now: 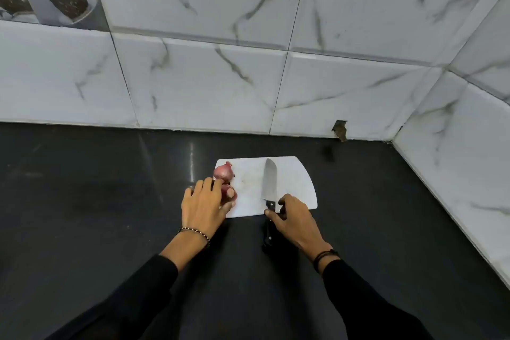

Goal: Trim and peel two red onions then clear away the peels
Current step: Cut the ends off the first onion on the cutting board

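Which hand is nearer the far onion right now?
Left. The left hand holds the near onion just in front of the far onion; the right hand grips the knife across the board.

Red onions (pixel 223 171), white cutting board (pixel 292 182), black-handled knife (pixel 268 188), glossy black countertop (pixel 110 188), grey-veined white tiles (pixel 207 83)

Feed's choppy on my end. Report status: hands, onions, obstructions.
Left hand grips near onion; right hand grips knife handle. Both onions on cutting board; far onion untouched, skin on. Nothing in the way.
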